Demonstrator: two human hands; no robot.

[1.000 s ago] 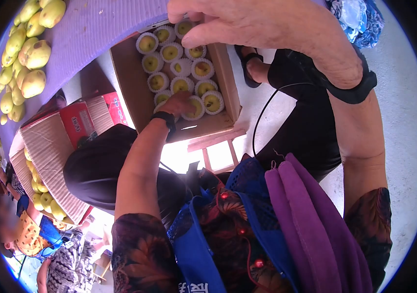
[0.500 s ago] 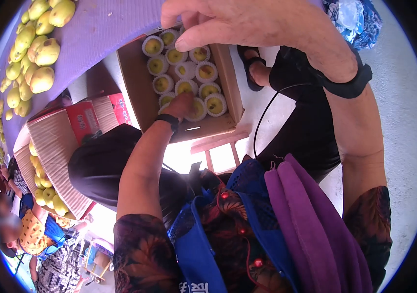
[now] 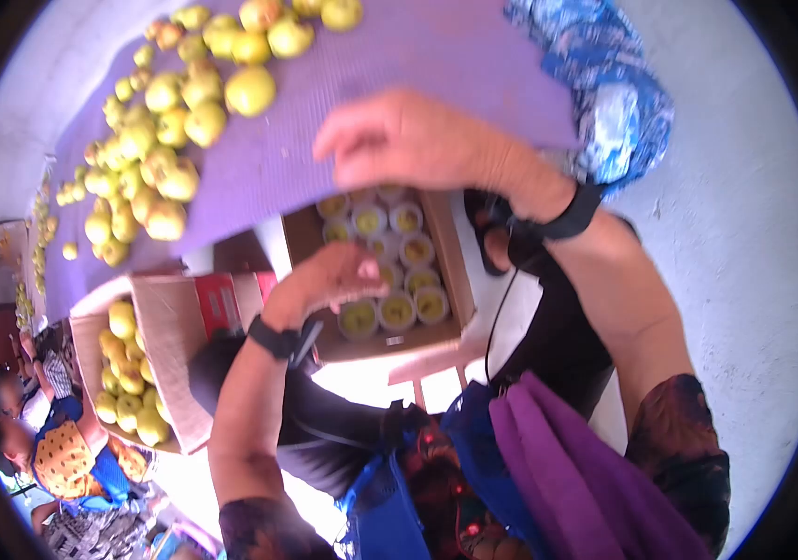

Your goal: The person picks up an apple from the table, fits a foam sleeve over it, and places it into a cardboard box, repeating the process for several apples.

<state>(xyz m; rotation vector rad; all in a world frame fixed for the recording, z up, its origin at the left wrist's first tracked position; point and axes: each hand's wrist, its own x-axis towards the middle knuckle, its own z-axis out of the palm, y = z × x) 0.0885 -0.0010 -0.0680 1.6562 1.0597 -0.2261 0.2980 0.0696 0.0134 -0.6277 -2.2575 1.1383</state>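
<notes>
My left hand point(image 3: 335, 278) is over a cardboard box point(image 3: 462, 322), palm down with loosely bent fingers apart and nothing visible in them. In the box, rows of yellow-green apples point(image 3: 397, 312) sit in white foam nets, some of them covered by the hand. My right hand point(image 3: 408, 140) hovers at the edge of a purple-covered table point(image 3: 324, 93), above the far end of the box. Its fingers are slightly bent and spread, somewhat blurred, and appear to hold nothing.
Loose apples point(image 3: 163, 93) are heaped on the table's left part. A second carton point(image 3: 170, 373) with bare apples stands at my left. Blue patterned plastic point(image 3: 614, 112) hangs at the table's right end. Other people point(image 3: 67, 462) sit at the far left.
My left hand has lifted off the wrapped apples and moved up. My right hand has lowered in view and now lies against the table edge. The view has tilted up, showing more table.
</notes>
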